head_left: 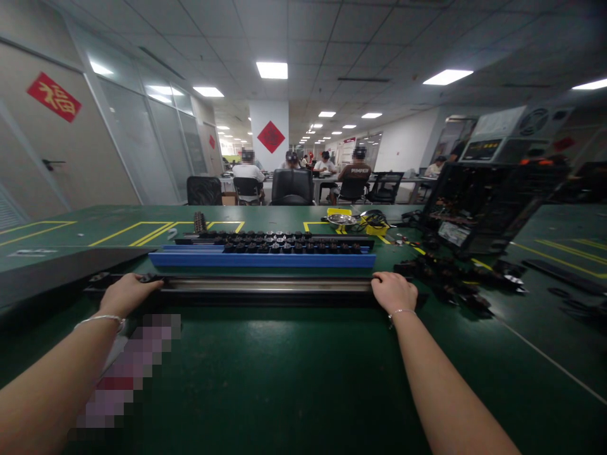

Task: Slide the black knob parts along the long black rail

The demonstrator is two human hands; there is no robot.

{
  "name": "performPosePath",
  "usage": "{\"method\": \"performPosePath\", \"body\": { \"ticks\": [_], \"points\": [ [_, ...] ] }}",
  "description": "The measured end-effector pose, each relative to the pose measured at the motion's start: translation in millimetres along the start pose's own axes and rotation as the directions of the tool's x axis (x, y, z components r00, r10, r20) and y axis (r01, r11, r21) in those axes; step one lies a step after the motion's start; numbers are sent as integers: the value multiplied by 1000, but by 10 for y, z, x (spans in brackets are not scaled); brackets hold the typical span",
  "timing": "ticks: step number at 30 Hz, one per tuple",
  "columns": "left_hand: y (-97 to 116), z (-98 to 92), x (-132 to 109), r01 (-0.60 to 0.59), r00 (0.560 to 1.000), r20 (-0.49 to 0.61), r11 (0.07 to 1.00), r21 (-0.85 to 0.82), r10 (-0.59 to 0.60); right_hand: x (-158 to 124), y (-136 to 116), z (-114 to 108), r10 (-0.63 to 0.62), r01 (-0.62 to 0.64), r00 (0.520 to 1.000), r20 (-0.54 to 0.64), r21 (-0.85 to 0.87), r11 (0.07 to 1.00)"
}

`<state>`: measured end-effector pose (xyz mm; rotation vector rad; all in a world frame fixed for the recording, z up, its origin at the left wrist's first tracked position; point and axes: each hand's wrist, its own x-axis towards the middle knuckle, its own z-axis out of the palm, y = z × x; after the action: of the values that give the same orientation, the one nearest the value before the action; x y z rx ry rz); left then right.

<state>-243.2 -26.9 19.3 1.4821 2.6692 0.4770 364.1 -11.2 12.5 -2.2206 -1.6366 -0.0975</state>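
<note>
A long black rail (270, 289) with a shiny metal strip along its top lies crosswise in front of me on the green table. Near its left end, my left hand (127, 294) is closed over it, thumb along the top. My right hand (394, 292) grips the other end, fingers curled over the far side. Just behind it lies a blue rail (260, 260). Rows of small black socket-like pieces (289, 247) stand along the rails behind; their exact kind is too small to make out.
An opened black computer case (474, 208) stands at the right, with a power supply (516, 129) on top. Black parts (450, 278) lie scattered before it. A metal dish (344, 219) and yellow box (377, 229) sit farther back. A dark panel (61, 272) lies left. People sit beyond.
</note>
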Motion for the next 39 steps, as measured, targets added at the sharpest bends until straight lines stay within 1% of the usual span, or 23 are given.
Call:
{"method": "performPosePath", "body": {
  "ticks": [2,4,7,12,21,30,34,39],
  "points": [
    [63,-30,-41,30,998,51,999,35,-32,-5,-4,-4,-1,1,1000,-3,5,1000],
    [118,-53,-76,38,997,66,998,54,-41,-10,-9,-6,4,-4,1000,-9,6,1000],
    [158,-68,-107,30,998,59,996,79,-35,-12,-15,-4,9,-9,1000,-13,7,1000],
    [151,-67,-108,27,998,45,996,81,-31,-7,-9,-4,3,-3,1000,-11,4,1000],
    [232,-115,-156,39,996,80,996,81,-46,-7,-8,-21,6,-6,1000,18,-12,1000],
    [264,-124,-166,9,995,98,998,65,-15,-3,-13,-27,6,-5,999,37,-33,999],
    [313,-132,-205,13,994,106,998,59,-19,-2,-8,-23,1,0,999,32,-29,1000],
    [313,-110,-197,12,993,117,998,60,-19,-5,-6,-16,-4,4,1000,18,-13,1000]
  ]
}}
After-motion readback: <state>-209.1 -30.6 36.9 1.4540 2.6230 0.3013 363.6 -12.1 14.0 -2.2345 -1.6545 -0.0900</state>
